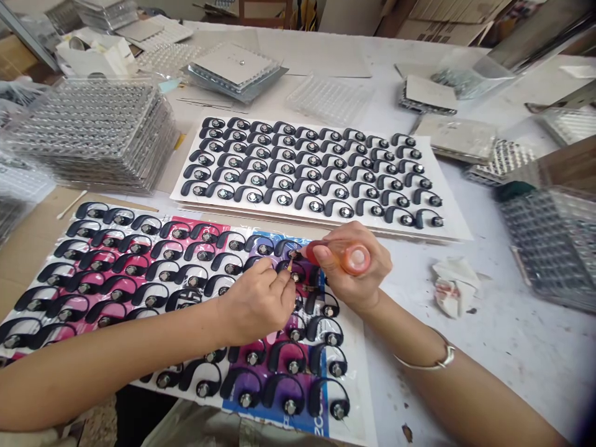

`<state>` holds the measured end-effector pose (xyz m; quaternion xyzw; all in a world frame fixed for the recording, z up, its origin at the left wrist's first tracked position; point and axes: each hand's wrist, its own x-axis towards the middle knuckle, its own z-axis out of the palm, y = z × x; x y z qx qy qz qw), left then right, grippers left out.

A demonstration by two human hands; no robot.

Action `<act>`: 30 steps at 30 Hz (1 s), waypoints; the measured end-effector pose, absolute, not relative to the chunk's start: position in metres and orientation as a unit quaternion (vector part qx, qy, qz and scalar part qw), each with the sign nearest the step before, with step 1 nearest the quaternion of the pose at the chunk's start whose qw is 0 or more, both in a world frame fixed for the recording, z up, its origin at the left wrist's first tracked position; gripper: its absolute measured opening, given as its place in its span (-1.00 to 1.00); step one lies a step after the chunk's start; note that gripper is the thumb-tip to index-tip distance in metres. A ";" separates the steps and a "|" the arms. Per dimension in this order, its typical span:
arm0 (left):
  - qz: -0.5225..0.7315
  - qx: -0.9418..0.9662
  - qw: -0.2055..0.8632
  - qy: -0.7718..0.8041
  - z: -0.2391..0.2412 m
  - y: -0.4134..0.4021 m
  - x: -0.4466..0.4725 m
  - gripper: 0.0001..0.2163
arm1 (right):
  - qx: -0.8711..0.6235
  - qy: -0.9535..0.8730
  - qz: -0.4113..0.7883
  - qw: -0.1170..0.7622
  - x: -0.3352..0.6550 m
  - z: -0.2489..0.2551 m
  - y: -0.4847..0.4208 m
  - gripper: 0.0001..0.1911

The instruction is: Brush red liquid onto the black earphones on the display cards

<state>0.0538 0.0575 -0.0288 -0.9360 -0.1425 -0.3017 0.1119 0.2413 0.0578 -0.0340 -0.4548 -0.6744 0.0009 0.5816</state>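
Right hand (356, 270): wrapped around a red bottle (342, 253), its tip near a black hook (280, 246)
Left hand (258, 301): fingers bunched just beside; cannot tell what they pinch
Black hooks (294, 366): rowed on the printed sheet (230, 405), beneath both hands
White board (449, 214): beyond, bearing more hooks (345, 211)

Smooth, glossy plastic bottle (352, 257)

White table (507, 360) beneath two hook-covered boards (357, 385), clear plastic trays (328, 99), crumpled tissue (454, 287)

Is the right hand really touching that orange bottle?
Touching. The head view shows it plainly: the right hand grips the orange bottle, with the thumb closed over it.
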 end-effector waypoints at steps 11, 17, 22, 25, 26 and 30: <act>-0.293 -0.942 0.073 -0.146 -0.022 0.062 0.051 -0.81 | -0.468 -0.611 0.005 0.638 0.250 -0.035 0.050 -0.86; -0.290 -0.945 0.049 -0.141 -0.019 0.066 0.049 -0.78 | -0.464 -0.619 0.035 0.633 0.250 -0.044 0.048 -0.84; -0.290 -0.945 0.047 -0.141 -0.022 0.064 0.049 -0.82 | -0.458 -0.629 0.030 0.628 0.248 -0.044 0.049 -0.83; -0.290 -0.945 0.055 -0.142 -0.022 0.064 0.049 -0.80 | -0.453 -0.635 0.032 0.625 0.248 -0.044 0.049 -0.82; -0.290 -0.945 0.057 -0.142 -0.021 0.064 0.049 -0.80 | -0.452 -0.636 0.032 0.624 0.248 -0.044 0.049 -0.82; -0.288 -0.945 0.059 -0.141 -0.021 0.064 0.049 -0.79 | -0.454 -0.637 0.031 0.622 0.248 -0.045 0.049 -0.81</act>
